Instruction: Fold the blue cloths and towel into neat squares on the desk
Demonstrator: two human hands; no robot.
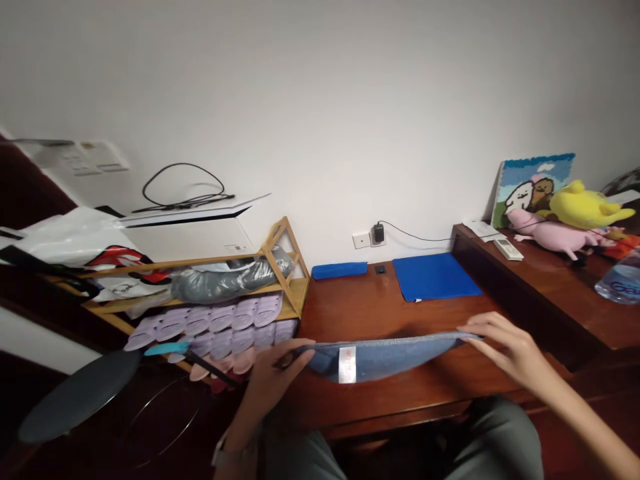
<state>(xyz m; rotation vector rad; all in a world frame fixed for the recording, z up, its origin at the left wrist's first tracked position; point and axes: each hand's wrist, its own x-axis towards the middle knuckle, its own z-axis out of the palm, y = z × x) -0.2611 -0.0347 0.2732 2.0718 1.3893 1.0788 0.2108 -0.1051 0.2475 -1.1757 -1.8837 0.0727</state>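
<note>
A grey-blue cloth piece (395,360) with a stitched upper edge is stretched level between my two hands above the wooden desk (360,407). On its near side, left of the middle, hangs a white label (347,365) with faint red print, too small to read. My left hand (283,370) pinches the cloth's left end between thumb and fingers. At the other end, my right hand (503,343) grips the corner the same way. Further back on the desk lie a flat blue cloth (435,277) and a narrow folded blue cloth (340,269).
Left stands a wooden rack (287,267) with lilac clogs (220,320), bags and a white box (185,237). A dark oval seat (83,397) is below. The raised right side holds plush toys (555,233), a remote control (508,249) and a water bottle (620,280).
</note>
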